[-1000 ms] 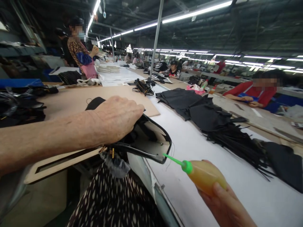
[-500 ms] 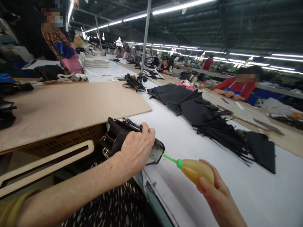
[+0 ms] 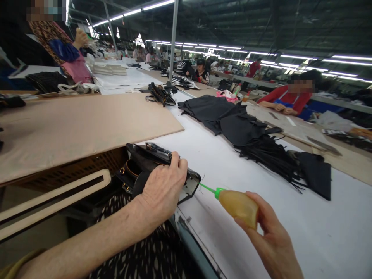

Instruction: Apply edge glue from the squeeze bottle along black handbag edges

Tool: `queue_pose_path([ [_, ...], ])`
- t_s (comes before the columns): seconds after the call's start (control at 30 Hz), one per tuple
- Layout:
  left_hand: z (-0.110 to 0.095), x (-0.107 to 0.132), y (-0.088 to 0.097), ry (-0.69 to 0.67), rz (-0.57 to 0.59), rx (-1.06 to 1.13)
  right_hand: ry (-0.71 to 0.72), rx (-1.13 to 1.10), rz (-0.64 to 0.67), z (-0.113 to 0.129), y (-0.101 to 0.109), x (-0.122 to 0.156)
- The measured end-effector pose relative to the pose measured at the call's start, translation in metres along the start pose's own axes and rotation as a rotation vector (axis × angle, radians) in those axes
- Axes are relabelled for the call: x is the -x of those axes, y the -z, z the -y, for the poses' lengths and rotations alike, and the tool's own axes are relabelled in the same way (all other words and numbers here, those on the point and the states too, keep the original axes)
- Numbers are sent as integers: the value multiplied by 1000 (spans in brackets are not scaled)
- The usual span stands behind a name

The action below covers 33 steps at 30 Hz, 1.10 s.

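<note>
My left hand (image 3: 165, 184) is closed on a black handbag (image 3: 138, 161) with gold buckles, held at the table's near edge. Part of the bag is hidden behind that hand. Its pale grey end panel (image 3: 190, 185), rimmed in black, faces right. Between the thumb and fingers of my right hand (image 3: 269, 228) is a squeeze glue bottle (image 3: 238, 207), filled with something amber and lying sideways. The tip of its thin green nozzle (image 3: 207, 188) is at the black rim of the panel; whether it touches, I cannot tell.
Black cut pieces and strips (image 3: 241, 131) lie across the white table (image 3: 221, 228). A beige board (image 3: 87, 128) covers the left side, with a pale slotted frame (image 3: 55, 201) below it. Another black bag (image 3: 161, 94) sits farther back. A co-worker in red (image 3: 286, 99) sits across at right.
The nozzle tip has shifted from the panel's face to its rim, and my right hand has tilted the bottle slightly. My left hand still grips the bag. The whole view has shifted a little.
</note>
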State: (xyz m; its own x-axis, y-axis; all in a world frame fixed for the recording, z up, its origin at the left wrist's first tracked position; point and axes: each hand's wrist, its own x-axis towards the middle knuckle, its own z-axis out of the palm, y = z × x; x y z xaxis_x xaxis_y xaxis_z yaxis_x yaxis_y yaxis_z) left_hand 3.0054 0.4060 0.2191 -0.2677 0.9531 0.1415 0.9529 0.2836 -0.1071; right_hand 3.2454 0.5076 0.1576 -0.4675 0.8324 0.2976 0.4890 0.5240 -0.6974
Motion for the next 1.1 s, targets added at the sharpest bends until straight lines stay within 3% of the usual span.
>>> queue_pose_path([
  [0.17, 0, 1, -1, -22, 2, 35, 268, 26, 82, 6, -2, 6],
  [0.3, 0, 2, -3, -34, 35, 48, 309, 29, 149, 3, -8, 11],
  [0.57, 0, 11, -13, -6, 8, 41, 288, 21, 121, 7, -8, 5],
  [0.7, -3, 20, -22, -39, 1, 38, 195, -30, 205, 8, -10, 12],
  [0.93, -4, 29, -28, -17, 40, 63, -218, -114, 198, -8, -17, 23],
  [1.1, -3, 30, -30, -25, 29, 72, -256, -101, 129, -2, -20, 22],
])
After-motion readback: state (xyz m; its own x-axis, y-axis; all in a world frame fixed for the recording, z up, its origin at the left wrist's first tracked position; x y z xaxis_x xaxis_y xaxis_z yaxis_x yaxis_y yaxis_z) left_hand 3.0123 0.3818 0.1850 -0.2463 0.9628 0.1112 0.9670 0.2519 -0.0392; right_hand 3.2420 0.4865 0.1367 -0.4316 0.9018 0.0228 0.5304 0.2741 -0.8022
